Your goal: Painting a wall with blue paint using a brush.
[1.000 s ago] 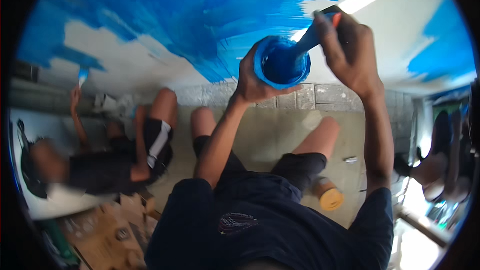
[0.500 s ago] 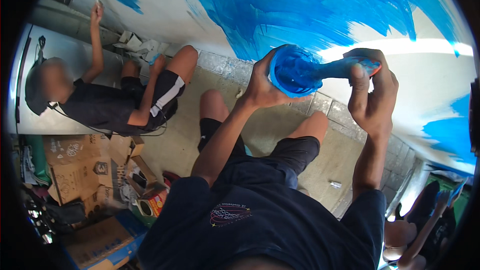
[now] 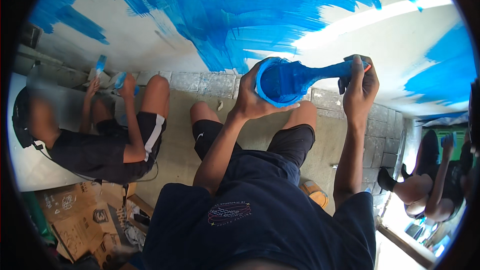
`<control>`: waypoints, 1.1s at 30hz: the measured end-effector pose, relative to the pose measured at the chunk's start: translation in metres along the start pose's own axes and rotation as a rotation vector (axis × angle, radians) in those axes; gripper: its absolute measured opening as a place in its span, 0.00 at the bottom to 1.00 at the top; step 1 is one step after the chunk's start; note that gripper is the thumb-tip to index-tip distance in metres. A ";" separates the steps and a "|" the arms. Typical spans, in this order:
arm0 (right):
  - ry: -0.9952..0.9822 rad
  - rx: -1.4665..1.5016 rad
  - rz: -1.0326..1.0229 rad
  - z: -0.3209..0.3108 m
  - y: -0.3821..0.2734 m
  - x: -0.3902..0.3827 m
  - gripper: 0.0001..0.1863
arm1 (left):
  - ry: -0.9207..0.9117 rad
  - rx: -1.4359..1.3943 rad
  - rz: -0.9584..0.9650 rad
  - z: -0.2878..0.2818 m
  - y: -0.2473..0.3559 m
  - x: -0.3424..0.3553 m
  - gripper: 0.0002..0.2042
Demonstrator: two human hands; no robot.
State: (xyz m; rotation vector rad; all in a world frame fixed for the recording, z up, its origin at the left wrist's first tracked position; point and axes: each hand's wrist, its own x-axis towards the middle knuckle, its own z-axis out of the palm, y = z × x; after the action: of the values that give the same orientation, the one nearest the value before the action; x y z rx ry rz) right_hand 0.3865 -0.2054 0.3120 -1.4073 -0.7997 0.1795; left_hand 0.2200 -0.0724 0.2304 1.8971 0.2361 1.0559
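Blue-coated cup [image 3: 280,103] held up in front of the wall, above and between the wearer's knees, mouth toward my camera. I see thick blue paint smeared round its rim and down inside. Paintbrush [image 3: 320,73] lies across the right side of the mouth, bristle end within the rim, handle running out to the right. From my remote seat I can't quite tell how deep the bristles sit; blue on blue blurs the edge.

Left hand [image 3: 247,96]: curled round the cup from its left and underside, fingers wrapped on the wall of it. Right hand [image 3: 361,94]: pinched closed on the handle's far end, thumb on top, red tip poking out past the grip.

Beyond, I note the wall [image 3: 215,10], streaked blue over white. Grey paving blocks [image 3: 210,84] along its foot. Left, a seated person [image 3: 95,155] with a smaller brush [image 3: 101,64]. Lower left, cardboard boxes [image 3: 82,220]. Orange tub [image 3: 315,195] near the wearer's right thigh.
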 end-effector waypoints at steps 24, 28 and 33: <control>-0.893 -1.010 -0.178 -0.012 -0.088 0.008 0.11 | -0.224 -0.153 -0.034 0.000 -0.026 -0.022 0.44; -1.089 -1.472 -0.199 -0.006 -0.098 -0.010 0.12 | -0.302 -0.121 -0.059 -0.002 -0.025 -0.015 0.44; -1.083 -1.526 -0.264 -0.015 -0.096 -0.027 0.13 | -0.355 -0.109 0.034 0.000 -0.025 -0.003 0.46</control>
State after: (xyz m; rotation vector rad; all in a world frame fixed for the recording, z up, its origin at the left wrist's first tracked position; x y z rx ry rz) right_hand 0.3425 -0.2513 0.3901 -2.6062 -2.2961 0.0972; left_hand 0.2239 -0.0599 0.2086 1.9555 -0.0561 0.7204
